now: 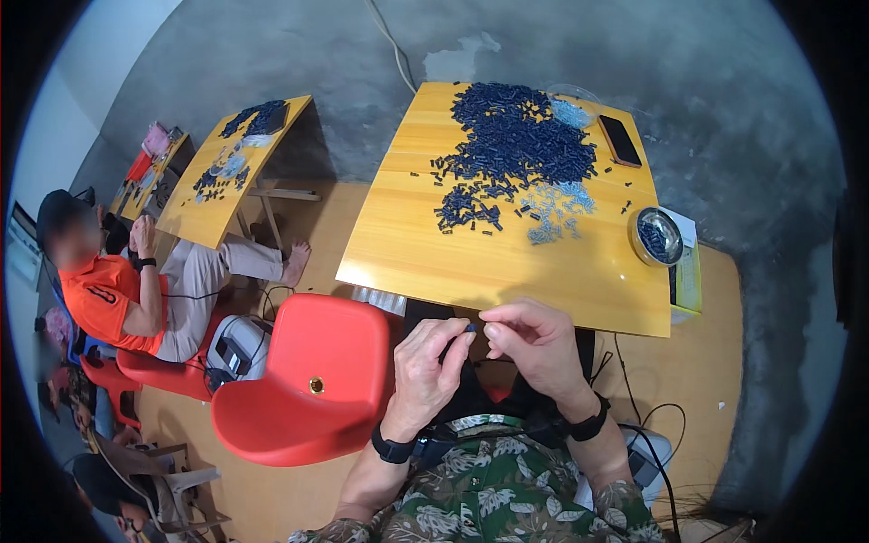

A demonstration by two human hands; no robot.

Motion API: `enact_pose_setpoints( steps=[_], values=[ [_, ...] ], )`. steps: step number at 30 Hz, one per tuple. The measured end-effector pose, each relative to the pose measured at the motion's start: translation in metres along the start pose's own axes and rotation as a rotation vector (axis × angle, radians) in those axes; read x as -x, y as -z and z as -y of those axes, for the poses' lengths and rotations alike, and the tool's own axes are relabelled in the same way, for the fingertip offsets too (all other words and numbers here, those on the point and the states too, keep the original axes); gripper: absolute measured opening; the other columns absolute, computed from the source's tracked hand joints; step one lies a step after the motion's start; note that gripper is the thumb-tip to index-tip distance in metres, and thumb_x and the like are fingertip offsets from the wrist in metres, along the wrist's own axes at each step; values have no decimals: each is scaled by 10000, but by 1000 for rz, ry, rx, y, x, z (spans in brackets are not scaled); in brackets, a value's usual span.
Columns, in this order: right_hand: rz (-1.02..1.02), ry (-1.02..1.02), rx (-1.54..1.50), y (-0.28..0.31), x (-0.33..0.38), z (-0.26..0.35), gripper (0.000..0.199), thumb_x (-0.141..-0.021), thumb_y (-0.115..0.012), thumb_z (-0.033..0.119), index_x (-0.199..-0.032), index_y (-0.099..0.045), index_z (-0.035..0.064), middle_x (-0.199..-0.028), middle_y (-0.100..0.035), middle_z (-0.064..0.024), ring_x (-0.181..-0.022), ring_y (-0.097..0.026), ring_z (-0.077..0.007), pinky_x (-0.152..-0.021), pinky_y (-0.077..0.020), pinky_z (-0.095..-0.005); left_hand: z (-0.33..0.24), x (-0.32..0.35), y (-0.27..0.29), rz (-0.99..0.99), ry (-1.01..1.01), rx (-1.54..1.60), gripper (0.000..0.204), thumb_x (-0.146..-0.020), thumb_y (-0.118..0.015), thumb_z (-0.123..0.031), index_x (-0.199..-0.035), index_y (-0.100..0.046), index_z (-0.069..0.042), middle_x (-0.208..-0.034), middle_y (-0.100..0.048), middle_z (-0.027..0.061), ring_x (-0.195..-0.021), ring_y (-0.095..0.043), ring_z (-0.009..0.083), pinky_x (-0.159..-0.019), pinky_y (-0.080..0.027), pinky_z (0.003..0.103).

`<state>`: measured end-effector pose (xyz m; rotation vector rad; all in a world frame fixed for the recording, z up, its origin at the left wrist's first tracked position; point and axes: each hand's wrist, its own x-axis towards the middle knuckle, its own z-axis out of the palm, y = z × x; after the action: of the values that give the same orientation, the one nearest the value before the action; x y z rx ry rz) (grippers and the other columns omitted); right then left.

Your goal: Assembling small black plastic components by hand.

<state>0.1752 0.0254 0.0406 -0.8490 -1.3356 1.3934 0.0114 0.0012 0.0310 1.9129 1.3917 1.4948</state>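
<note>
My left hand (425, 360) pinches a small dark plastic piece (471, 328) between thumb and fingertips, in front of the table's near edge. Close beside it, my right hand (539, 346) has its thumb and forefinger pressed together; whatever they hold is too small to make out. On the yellow wooden table (398, 244) lies a broad heap of small dark plastic pieces (525, 136). Small clear pieces (552, 217) are scattered at the heap's near side, and more clear pieces (572, 113) lie at its far right.
A metal bowl (676, 237) of dark pieces stands at the table's right edge, with a phone (620, 142) behind it. A red chair (330, 339) is at my left. Further left, a person in orange (118, 303) sits by another table (195, 213). Cables (638, 398) trail across the floor.
</note>
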Motion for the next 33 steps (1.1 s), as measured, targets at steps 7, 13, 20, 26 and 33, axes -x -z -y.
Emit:
enact_pose_setpoints(
  steps=[7,13,20,26,33],
  values=[
    [-47,180,359,0,4,-18,73,-927,-596,5,-996,-614,-12,-858,-610,-34,-681,-592,-66,-575,-479,-198,-2,3,-6,53,83,-6,141,-823,-706,14,-958,-665,1,-799,-674,71,-701,-625,153,-646,-508,272],
    [-69,32,-116,-9,12,-32,78,-946,-574,32,-1007,-601,-8,-830,-629,-36,-651,-573,-57,-566,-477,-193,7,14,-15,-11,297,452,197,-834,-690,57,-1025,-685,9,-945,-660,51,-832,-601,95,-733,-500,239],
    [-47,7,-215,-6,10,-26,104,-939,-563,-15,-1034,-606,-27,-818,-654,-63,-670,-622,-95,-617,-528,-233,3,10,-18,-47,149,357,159,-881,-665,22,-1036,-698,12,-1017,-681,87,-881,-636,110,-755,-524,243],
    [-72,-99,-376,15,16,-13,107,-897,-655,16,-995,-646,-25,-843,-688,-103,-686,-681,-141,-624,-613,-285,2,14,-17,6,263,546,161,-885,-660,26,-1046,-673,24,-931,-721,105,-838,-675,116,-750,-530,229],
    [43,-141,-370,16,21,-1,157,-905,-670,57,-1028,-668,-40,-891,-699,-103,-754,-699,-148,-685,-611,-276,-4,15,-14,1,212,415,174,-846,-687,41,-1018,-691,15,-897,-716,77,-796,-658,108,-727,-531,249]
  ],
)
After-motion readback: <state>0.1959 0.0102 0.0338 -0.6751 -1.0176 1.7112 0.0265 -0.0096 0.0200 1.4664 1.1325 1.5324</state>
